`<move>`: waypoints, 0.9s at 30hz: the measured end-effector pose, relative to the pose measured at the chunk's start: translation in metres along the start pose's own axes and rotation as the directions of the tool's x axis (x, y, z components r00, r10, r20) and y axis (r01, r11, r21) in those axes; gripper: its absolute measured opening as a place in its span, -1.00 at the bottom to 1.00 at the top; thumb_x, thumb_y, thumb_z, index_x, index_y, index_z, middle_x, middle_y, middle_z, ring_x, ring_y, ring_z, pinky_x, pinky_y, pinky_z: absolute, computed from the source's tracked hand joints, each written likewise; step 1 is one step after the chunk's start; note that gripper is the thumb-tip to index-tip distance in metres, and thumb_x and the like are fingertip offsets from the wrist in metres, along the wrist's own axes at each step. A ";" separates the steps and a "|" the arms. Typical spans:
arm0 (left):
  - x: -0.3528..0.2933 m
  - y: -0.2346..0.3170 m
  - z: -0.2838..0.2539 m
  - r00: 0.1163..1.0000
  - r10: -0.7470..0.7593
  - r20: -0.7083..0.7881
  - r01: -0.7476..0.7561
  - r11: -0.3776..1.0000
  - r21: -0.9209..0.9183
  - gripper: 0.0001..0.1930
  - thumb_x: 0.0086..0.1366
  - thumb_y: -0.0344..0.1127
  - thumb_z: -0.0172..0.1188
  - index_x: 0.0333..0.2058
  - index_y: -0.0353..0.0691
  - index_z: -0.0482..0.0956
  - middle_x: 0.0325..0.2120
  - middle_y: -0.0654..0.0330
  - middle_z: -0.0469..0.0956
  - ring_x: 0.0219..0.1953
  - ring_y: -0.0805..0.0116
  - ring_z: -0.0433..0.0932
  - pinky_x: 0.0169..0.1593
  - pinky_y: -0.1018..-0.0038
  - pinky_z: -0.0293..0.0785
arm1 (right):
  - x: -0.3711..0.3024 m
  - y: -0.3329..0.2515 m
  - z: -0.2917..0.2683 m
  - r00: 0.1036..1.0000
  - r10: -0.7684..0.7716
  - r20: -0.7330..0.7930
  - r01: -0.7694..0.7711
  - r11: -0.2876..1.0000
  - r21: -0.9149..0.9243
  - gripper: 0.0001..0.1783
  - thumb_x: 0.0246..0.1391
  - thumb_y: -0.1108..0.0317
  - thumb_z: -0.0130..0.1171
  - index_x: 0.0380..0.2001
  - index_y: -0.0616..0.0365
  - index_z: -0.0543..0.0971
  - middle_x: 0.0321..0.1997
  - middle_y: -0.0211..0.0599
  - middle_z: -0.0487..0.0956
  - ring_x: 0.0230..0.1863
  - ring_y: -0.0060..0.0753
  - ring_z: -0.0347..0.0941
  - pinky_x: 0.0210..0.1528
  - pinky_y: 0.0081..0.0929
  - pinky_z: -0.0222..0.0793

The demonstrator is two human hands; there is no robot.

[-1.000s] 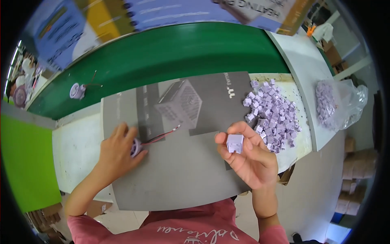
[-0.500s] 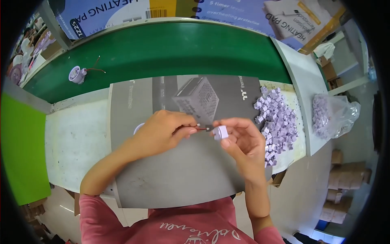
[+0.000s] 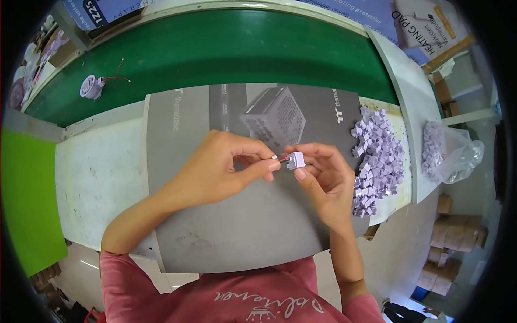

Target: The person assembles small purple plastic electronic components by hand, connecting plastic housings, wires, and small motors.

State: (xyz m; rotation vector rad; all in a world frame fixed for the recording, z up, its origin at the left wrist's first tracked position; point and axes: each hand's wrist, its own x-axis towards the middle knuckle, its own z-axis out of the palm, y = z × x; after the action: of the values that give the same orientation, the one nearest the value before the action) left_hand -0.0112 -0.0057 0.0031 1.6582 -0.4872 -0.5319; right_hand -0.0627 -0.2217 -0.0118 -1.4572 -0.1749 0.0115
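Over the middle of a grey printed cardboard sheet (image 3: 210,237), both hands meet. My left hand (image 3: 218,167) pinches thin red and dark wires (image 3: 283,160) between thumb and forefinger, and a tiny white connector (image 3: 275,157) pokes out at its fingertips. My right hand (image 3: 329,180) grips a small lilac plastic block (image 3: 297,160) between thumb and fingers, its notched side facing the left hand. The wires run up to this block; whether they pass into it I cannot tell. To the right, several similar lilac blocks (image 3: 379,159) lie in a loose heap.
A round lilac part with red wires (image 3: 91,87) sits on the green belt (image 3: 215,51) at the far left. A clear plastic bag (image 3: 455,153) with more lilac pieces is beyond the right-hand rail (image 3: 414,134). Printed blue boxes (image 3: 371,19) stand behind the belt.
My left hand has come closer to the lilac block, so less wire shows between the hands. The right hand has turned the block slightly. The whole view has shifted a little.
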 end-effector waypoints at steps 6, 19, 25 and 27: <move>-0.003 0.005 0.003 0.999 -0.007 -0.035 0.010 0.997 0.076 -0.89 0.28 -0.38 0.31 -0.29 -0.29 0.73 -0.49 0.23 0.69 -0.39 0.55 0.63 -0.26 0.59 0.50 | 0.000 -0.003 -0.002 0.999 -0.009 0.041 0.019 0.972 -0.235 -0.67 0.09 0.66 0.25 -0.04 0.33 0.54 0.02 -0.10 0.61 -0.05 -0.41 0.57 -0.01 -0.48 0.50; -0.006 0.001 0.000 0.984 0.002 0.177 -0.039 0.978 0.206 -0.82 0.40 -0.34 0.11 -0.29 -0.21 0.69 -0.49 0.25 0.68 -0.39 0.36 0.59 -0.26 0.42 0.45 | -0.006 -0.006 0.004 0.958 -0.252 0.133 0.285 0.834 -0.473 -0.61 -0.09 0.74 0.29 -0.12 0.26 0.63 -0.05 -0.12 0.64 -0.16 -0.31 0.62 -0.15 -0.48 0.58; -0.006 0.017 -0.005 0.954 -0.118 0.277 0.055 0.973 0.224 -0.86 0.35 -0.34 0.17 -0.35 -0.21 0.66 -0.51 0.28 0.68 -0.39 0.40 0.58 -0.27 0.40 0.45 | -0.009 -0.011 0.004 0.954 -0.216 0.210 0.289 0.854 -0.432 -0.63 -0.09 0.72 0.31 -0.15 0.25 0.63 -0.08 -0.15 0.66 -0.17 -0.30 0.62 -0.15 -0.48 0.59; -0.007 0.010 -0.003 0.955 -0.130 0.267 0.075 0.976 0.206 -0.88 0.33 -0.35 0.20 -0.36 -0.23 0.64 -0.51 0.28 0.68 -0.39 0.41 0.57 -0.28 0.40 0.44 | -0.011 -0.014 0.006 0.957 -0.204 0.205 0.281 0.824 -0.493 -0.63 -0.09 0.70 0.32 -0.14 0.24 0.63 -0.07 -0.16 0.66 -0.18 -0.31 0.63 -0.16 -0.47 0.59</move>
State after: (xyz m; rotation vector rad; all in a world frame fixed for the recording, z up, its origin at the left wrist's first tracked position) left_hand -0.0148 -0.0007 0.0143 1.8112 -0.6792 -0.8249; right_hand -0.0761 -0.2183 0.0011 -1.9673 -0.5158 -0.1511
